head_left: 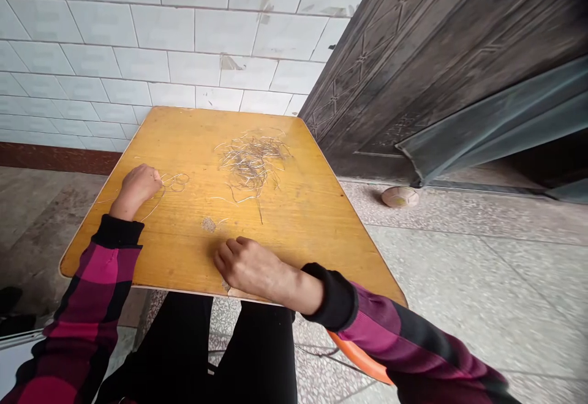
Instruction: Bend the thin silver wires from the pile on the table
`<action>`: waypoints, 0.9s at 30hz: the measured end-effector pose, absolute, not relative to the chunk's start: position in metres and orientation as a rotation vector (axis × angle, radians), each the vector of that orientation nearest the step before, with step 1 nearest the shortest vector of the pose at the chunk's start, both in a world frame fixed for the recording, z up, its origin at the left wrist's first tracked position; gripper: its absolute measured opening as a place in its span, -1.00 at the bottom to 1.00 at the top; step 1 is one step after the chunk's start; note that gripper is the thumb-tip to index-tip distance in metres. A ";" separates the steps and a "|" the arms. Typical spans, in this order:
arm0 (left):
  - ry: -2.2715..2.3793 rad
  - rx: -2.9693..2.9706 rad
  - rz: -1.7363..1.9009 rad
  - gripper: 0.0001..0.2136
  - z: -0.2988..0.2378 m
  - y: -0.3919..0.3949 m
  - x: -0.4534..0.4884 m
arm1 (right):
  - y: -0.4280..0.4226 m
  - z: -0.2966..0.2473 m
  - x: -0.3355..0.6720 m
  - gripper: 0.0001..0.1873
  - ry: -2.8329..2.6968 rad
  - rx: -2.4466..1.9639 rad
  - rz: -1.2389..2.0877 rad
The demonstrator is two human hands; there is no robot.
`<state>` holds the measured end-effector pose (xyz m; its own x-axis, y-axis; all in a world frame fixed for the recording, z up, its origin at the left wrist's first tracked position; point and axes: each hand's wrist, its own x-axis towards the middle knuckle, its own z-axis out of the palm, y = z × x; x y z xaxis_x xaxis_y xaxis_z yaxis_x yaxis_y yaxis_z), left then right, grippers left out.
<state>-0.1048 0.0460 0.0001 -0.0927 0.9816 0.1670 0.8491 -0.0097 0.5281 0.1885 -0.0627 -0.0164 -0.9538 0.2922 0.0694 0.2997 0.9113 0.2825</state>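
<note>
My left hand (139, 185) is closed above the left side of the yellow wooden table (316, 220). Thin wire (179, 179) comes out of that fist in loose loops, and strands trail below it. Near the table's front edge, my right hand (252, 269) is curled shut with its back toward me; its fingertips and anything in them are hidden. Between the hands lies a small patch of greyish bits (208, 224), too fine to name. Farther back, a tangled heap of thin wire pieces (252, 159) is spread out, with a few strands lying loose at its near side.
White wall tiles (220, 30) stand behind the table. To the right are a dark carved door (441, 43), a grey-green curtain (496, 128) and a pale ball (399, 196) on the floor. An orange rim (362, 358), perhaps a stool, shows under my right arm.
</note>
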 end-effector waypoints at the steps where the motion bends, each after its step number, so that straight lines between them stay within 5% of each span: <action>1: 2.058 1.961 0.710 -0.70 -0.002 0.046 -0.101 | -0.061 -0.016 0.186 -0.84 -3.049 -0.479 -0.480; 6: 2.159 2.268 0.561 -0.92 -0.016 0.051 -0.076 | -0.048 -0.012 0.185 -0.79 -3.083 -0.550 -0.528; 18: 2.224 2.206 0.370 -0.80 -0.020 0.063 -0.070 | -0.049 0.000 0.179 -0.83 -3.211 -0.621 -0.438; 27: 1.898 1.923 1.081 -0.90 0.001 0.052 -0.072 | -0.034 0.001 0.194 -0.80 -3.131 -0.625 -0.366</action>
<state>-0.0716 0.0522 0.0008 -0.1117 0.9358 0.3344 0.7650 -0.1338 0.6300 0.1936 -0.0340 0.0008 -0.9219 0.3867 -0.0258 0.3703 0.8985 0.2358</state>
